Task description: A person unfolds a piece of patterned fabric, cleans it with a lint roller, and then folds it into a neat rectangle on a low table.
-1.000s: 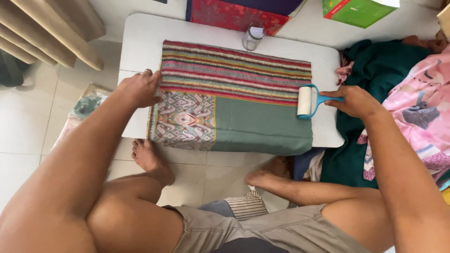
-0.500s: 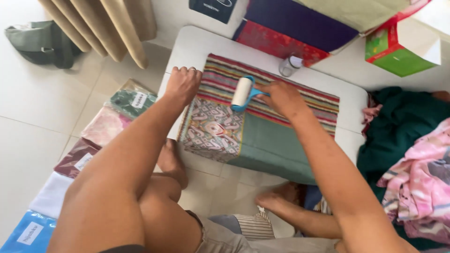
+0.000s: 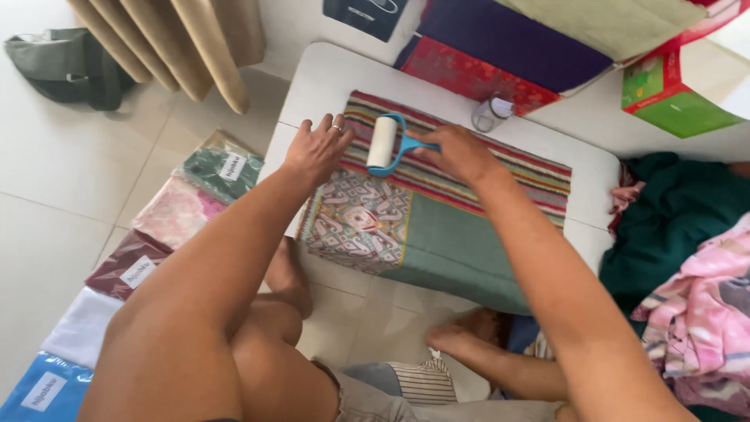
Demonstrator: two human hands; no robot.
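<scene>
A folded cloth (image 3: 437, 227) with coloured stripes, a patterned panel and a plain green part lies on a small white table (image 3: 328, 78). My right hand (image 3: 453, 152) grips the blue handle of a lint roller (image 3: 383, 143), whose white roll rests on the striped band near the cloth's left end. My left hand (image 3: 316, 148) lies flat with fingers spread on the cloth's left edge, just left of the roller. A ring shows on one finger.
A small clear jar (image 3: 491, 113) stands at the table's far edge. Packed cloths in clear bags (image 3: 176, 211) line the tiled floor at left. A green box (image 3: 672, 98), folded fabrics (image 3: 500, 39), curtains (image 3: 180, 39) and a cloth heap (image 3: 687, 234) surround the table.
My right hand has rolled the lint roller from the cloth's right end across to its left end. My left hand has stayed at the left edge and now has its fingers spread.
</scene>
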